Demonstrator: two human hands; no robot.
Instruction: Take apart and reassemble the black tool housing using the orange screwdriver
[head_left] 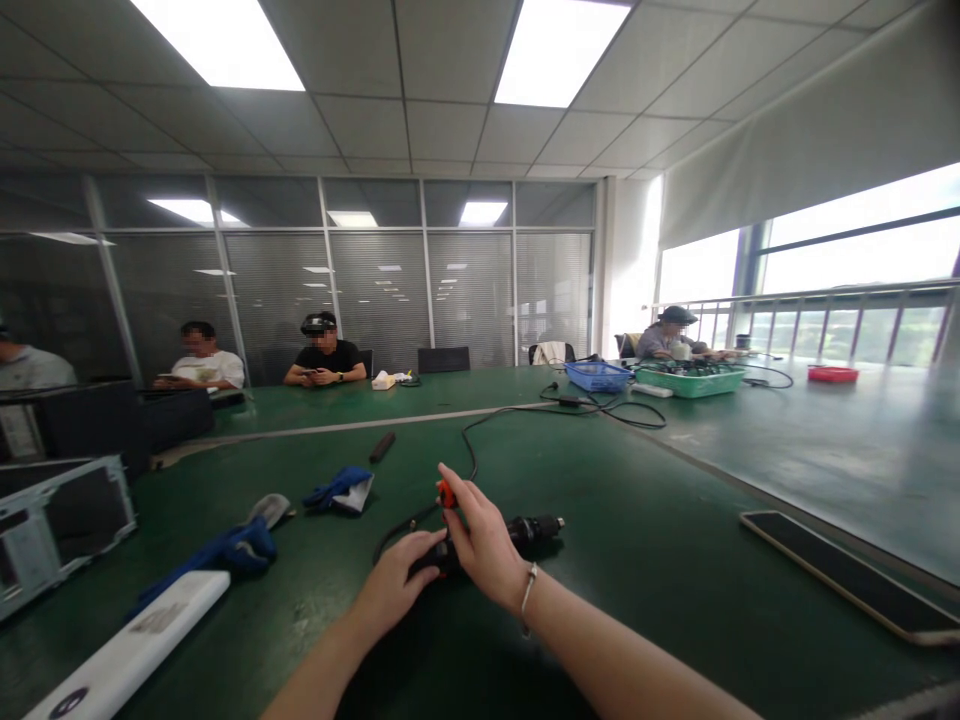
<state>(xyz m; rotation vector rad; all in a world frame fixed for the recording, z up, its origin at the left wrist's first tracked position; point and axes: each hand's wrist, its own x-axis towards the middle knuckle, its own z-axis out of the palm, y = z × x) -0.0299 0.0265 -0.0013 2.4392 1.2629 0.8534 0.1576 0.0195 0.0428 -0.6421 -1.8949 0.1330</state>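
Left hand [396,582] curls round a tool [531,530], likely heavy, best held at left; right hand [486,540] pinches an orange bit [448,493].

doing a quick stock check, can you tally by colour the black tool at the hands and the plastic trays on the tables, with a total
Black tool, touched by the left hand: 1
Blue tray: 1
Green tray: 1
Red tray: 1
Total: 4
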